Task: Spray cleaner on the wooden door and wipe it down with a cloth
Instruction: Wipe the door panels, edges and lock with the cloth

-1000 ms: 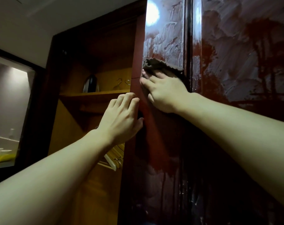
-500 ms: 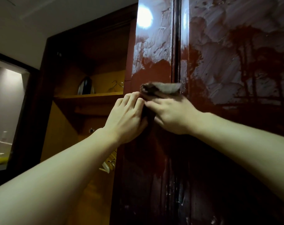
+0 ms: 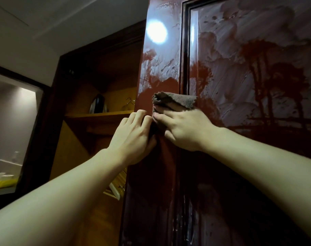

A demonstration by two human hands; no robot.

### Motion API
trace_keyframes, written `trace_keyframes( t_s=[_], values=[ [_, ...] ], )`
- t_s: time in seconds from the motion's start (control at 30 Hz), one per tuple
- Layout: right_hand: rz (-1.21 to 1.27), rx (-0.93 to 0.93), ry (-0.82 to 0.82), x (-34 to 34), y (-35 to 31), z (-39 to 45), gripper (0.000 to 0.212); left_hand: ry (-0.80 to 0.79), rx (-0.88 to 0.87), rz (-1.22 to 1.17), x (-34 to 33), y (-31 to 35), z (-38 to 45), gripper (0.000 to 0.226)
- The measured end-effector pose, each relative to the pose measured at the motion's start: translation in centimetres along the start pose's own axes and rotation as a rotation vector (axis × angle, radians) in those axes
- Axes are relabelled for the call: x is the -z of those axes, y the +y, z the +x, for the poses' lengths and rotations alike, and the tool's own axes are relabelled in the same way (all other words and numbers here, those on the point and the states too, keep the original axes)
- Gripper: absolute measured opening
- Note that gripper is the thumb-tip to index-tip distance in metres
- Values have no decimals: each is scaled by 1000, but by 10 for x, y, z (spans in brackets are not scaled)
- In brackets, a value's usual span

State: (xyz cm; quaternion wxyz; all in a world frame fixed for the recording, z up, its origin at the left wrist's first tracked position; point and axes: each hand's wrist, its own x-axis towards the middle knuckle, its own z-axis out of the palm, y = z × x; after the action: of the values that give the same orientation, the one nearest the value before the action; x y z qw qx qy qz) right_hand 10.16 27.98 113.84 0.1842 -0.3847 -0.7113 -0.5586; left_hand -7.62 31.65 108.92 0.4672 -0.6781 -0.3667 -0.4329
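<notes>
The dark red wooden door fills the right half of the view, streaked with whitish cleaner smears on its upper part. A brown-grey cloth is pressed flat against the door's left stile by my right hand, whose fingers lie over it. My left hand grips the door's left edge just beside the cloth, its fingers curled around the edge and touching my right fingertips. No spray bottle is in view.
Left of the door is an open wooden wardrobe with a shelf holding a dark object and wire hangers. White hangers hang lower down. A window-like opening lies far left.
My right hand has dragged the cloth down the stile from higher up, leaving a wiped dark patch. My left hand slid up to grip the door edge beside it.
</notes>
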Motion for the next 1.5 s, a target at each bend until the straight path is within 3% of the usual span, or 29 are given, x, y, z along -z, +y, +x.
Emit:
trace_keyframes(
  t_s=[0.27,0.43,0.53,0.67,0.73,0.87,0.93,1.07,1.17,1.27,1.4,1.5],
  values=[
    [-126,-228,51,19,35,68,59,111,-14,-7,-7,-27,29,45],
    [-91,72,-9,7,-6,51,61,200,-84,-8,-13,-48,34,41],
    [-126,87,-56,8,-8,71,61,219,-106,-12,-17,-67,34,42],
    [-161,-211,-19,20,33,118,59,222,-132,-24,-17,-82,45,46],
    [-268,-268,33,20,34,125,60,234,-134,-40,-15,-86,50,45],
    [-164,48,-44,6,11,108,67,252,-166,-39,-17,-91,60,45],
    [-116,79,-105,9,9,107,71,263,-169,-49,-20,-92,64,45],
    [-160,-159,-3,29,42,135,56,286,-146,-89,-23,-87,74,45],
    [-262,-339,77,33,61,144,61,306,-144,-114,-22,-82,82,45],
    [-213,-234,90,20,42,125,68,320,-156,-127,-23,-82,89,44],
    [-99,-61,-51,22,32,123,77,328,-146,-141,-26,-84,98,47],
    [-129,-69,-60,27,46,161,61,319,-114,-150,-28,-90,102,50]
  ],
)
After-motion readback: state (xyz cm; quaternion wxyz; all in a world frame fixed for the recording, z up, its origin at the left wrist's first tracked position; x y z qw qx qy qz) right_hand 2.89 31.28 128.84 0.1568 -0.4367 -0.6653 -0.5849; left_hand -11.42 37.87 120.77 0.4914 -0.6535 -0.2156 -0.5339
